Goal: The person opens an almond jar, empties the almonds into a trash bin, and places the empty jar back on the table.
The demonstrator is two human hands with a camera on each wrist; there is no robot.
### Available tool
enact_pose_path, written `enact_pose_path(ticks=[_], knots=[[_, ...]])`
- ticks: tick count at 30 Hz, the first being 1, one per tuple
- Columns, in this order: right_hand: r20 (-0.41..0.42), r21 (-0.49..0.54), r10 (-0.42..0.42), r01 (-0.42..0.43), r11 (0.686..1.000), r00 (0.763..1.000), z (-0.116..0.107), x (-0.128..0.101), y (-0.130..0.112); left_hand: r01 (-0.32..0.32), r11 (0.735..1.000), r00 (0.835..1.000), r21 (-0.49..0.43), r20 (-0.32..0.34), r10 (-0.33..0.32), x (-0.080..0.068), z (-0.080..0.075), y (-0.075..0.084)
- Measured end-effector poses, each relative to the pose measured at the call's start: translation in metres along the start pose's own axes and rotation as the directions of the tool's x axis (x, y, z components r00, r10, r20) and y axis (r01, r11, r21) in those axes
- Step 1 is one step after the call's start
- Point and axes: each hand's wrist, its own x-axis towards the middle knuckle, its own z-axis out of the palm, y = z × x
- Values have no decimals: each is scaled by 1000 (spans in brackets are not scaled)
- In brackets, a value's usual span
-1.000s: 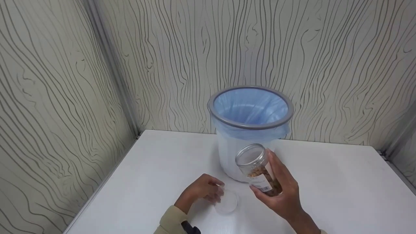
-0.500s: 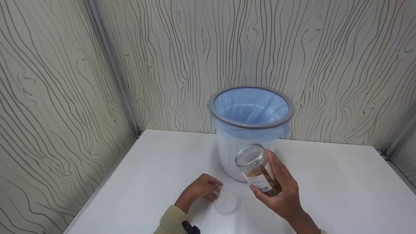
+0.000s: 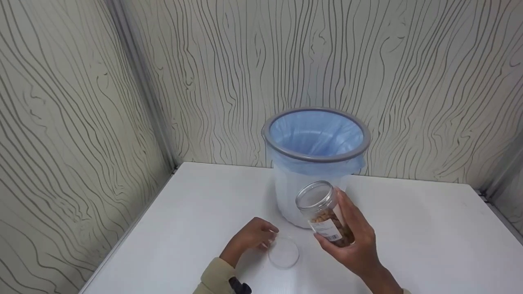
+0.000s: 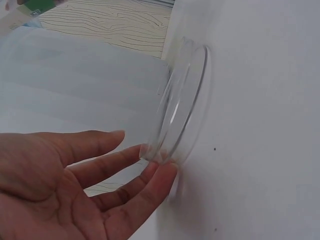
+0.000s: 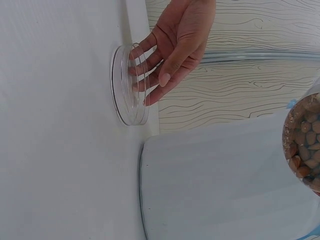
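A round clear petri dish [image 3: 283, 253] lies flat on the white table. My left hand [image 3: 255, 237] is beside its left edge. In the left wrist view the fingers [image 4: 160, 180] reach the dish's rim while the thumb [image 4: 100, 142] stays apart from it. My right hand [image 3: 359, 241] holds a clear jar [image 3: 327, 216], gripped between thumb and fingers and tilted up to the left. Brown almonds [image 5: 307, 137] fill its lower part, and a white label with a barcode [image 3: 327, 230] is on its side. The palm hides the jar's bottom in the head view.
Behind the jar stands a white bin [image 3: 286, 196] with a grey rim ring [image 3: 269, 143] and a blue bag lining it. The table [image 3: 196, 204] meets wood-patterned walls [image 3: 216, 81] at the back and left.
My left hand's fingers have drawn back slightly to the left, overlapping the petri dish less. The dish itself and the jar in my right hand have stayed practically in place.
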Motion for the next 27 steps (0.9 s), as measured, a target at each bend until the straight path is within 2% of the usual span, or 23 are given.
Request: enact_pose_path(ticks=[11, 15, 18, 20, 23, 27], knots=[[-9, -9, -14, 14, 1000, 1000, -2, 5, -5, 41, 999, 999, 16, -22, -41, 2, 0, -1], [-19, -3, -18, 18, 1000, 1000, -2, 7, -5, 10, 1000, 999, 12, -39, -10, 1, -3, -2], [-10, 3, -13, 13, 1000, 1000, -1, 6, -4, -51, 998, 993, 32, -102, 54, 0, -7, -3], [-6, 11, -9, 9, 1000, 1000, 0, 4, -3, -103, 994, 983, 41, -148, 108, -1, -11, -3], [-8, 14, -3, 4, 1000, 1000, 0, 3, -1, -190, 980, 958, 64, -206, 200, 0, -15, -2], [-7, 9, 8, -8, 1000, 1000, -1, 2, 0, -286, 955, 913, 80, -280, 297, 2, -22, 4]])
